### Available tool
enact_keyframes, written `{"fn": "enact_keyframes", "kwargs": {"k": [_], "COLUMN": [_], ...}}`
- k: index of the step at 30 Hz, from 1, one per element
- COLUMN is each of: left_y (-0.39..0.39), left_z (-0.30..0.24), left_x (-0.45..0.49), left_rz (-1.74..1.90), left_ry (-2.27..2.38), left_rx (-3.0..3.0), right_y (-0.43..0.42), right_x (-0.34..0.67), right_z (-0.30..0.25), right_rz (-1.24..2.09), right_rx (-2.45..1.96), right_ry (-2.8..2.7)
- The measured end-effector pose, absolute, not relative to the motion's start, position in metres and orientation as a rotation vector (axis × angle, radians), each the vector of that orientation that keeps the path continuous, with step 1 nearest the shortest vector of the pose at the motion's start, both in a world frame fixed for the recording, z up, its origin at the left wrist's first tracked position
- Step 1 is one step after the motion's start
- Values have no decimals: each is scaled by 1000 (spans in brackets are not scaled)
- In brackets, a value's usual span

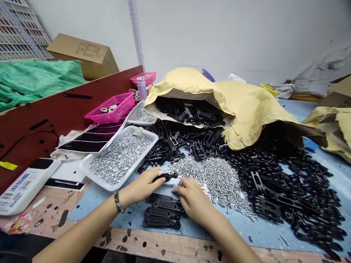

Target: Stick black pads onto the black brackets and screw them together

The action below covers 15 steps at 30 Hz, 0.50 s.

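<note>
My left hand pinches a black plastic bar by one end, above a blue work mat. My right hand rests next to it, its fingertips at the edge of a heap of silver screws and washers. Whether those fingers hold a small piece is hidden. Just below my hands lie several perforated black bars side by side. A white tray of silver washers stands left of my left hand, and a large pile of black plastic parts spreads to the right.
A yellow paper sack spills black parts at the back. Beyond the tray are a pink plastic basket holding small items, a second tray, and a bottle. A white electronic scale sits at the left, beside a red-brown board.
</note>
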State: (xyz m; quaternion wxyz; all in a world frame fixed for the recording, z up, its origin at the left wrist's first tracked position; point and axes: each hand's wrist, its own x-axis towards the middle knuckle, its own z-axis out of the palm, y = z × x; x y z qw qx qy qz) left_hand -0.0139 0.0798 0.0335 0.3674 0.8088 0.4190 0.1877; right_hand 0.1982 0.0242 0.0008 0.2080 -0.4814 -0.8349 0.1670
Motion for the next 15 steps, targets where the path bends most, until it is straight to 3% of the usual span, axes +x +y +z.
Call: {"fn": "enact_keyframes", "kwargs": {"k": [15], "left_y": [75], "left_z": [31], "left_x": [-18], "left_rz": [527], "left_ry": [1070], "left_rx": [2056], "right_y": [17], "right_x": [201], "right_z": [-6], "right_rz": [513], "right_rx": [-1339], "right_ry": [-2094]}}
